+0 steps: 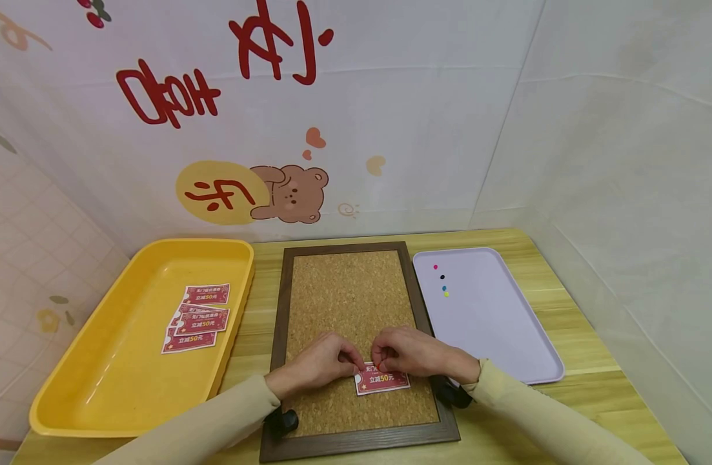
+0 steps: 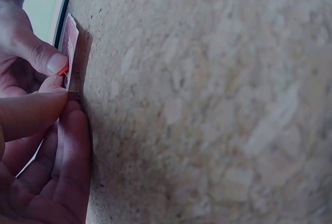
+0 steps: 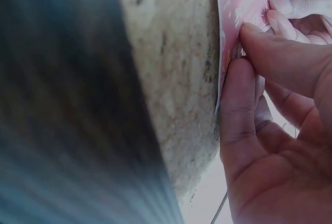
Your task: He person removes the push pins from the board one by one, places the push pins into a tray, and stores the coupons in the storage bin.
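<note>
A red paper coupon [image 1: 381,386] with white and yellow print lies over the lower part of a cork board [image 1: 346,290]. At its upper left corner, my left hand [image 1: 323,360] pinches the paper between thumb and forefinger. My right hand [image 1: 412,351] pinches a small orange-red pushpin [image 2: 63,70] at the coupon's upper edge, its fingertips close beside the left ones. The pin's point is hidden. In the right wrist view the coupon [image 3: 244,6] stands slightly off the cork along one edge.
A dark brown frame [image 1: 280,303] borders the board. On the left, a yellow tray [image 1: 123,361] holds several more coupons [image 1: 201,321]. A pale lilac tray [image 1: 495,310] on the right has several small coloured pins [image 1: 442,277] near its left edge. Behind the table hangs a printed white cloth [image 1: 425,129].
</note>
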Demonstrator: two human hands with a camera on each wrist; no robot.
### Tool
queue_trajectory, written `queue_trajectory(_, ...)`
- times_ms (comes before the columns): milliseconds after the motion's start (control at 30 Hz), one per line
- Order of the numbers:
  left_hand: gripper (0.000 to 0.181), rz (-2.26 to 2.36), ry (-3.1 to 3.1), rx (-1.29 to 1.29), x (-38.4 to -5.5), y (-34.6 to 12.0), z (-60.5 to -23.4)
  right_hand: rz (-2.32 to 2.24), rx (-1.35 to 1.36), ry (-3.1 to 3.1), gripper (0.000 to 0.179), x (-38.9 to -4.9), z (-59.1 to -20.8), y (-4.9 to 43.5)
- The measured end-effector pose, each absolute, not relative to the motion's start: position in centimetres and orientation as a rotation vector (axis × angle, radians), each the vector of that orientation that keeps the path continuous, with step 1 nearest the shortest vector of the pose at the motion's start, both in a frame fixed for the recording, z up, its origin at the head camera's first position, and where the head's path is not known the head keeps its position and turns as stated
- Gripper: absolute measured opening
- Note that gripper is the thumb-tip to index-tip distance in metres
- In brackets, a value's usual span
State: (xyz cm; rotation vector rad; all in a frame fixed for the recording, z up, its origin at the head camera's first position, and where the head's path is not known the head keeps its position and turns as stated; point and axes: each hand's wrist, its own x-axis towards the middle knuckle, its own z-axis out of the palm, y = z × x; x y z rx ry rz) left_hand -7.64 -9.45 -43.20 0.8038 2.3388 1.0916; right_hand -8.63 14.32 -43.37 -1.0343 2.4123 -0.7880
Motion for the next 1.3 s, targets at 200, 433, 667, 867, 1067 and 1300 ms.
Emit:
queue_trajectory(200, 0.011, 1.091, 2.332, 0.812, -7.6, -9.6, -43.1, -0.792, -1.063, 2.394, 0.016, -8.6, -43.3, 14.4)
queue_trajectory(433, 0.011, 1.082, 2.345, 0.825, -7.6, -9.5, -43.0, -0.857, -0.967, 2.355, 0.014, -8.7, -42.7, 14.8)
queue_trajectory(667, 0.012, 1.093, 2.352, 0.787, -7.5, -9.3, -42.6, -0.928, -0.962, 2.427, 0.015, -8.8, -42.4, 15.5)
queue_trajectory(867, 0.011, 1.103, 2.361, 0.769, -7.3, -9.6, -42.4, -1.037, -0.911, 2.447, 0.012, -8.7, -41.6, 15.9)
queue_trajectory(1067, 0.006, 1.169, 2.356, 0.751, -7.3, -9.9, -42.0, -1.111, -0.898, 2.49, 0.012, -8.6, -40.9, 16.5)
queue_trajectory(1300, 0.004, 1.244, 2.376, 0.707, -7.1, -10.3, -41.8, -1.188, -0.923, 2.537, 0.011, -8.4, -40.6, 17.0)
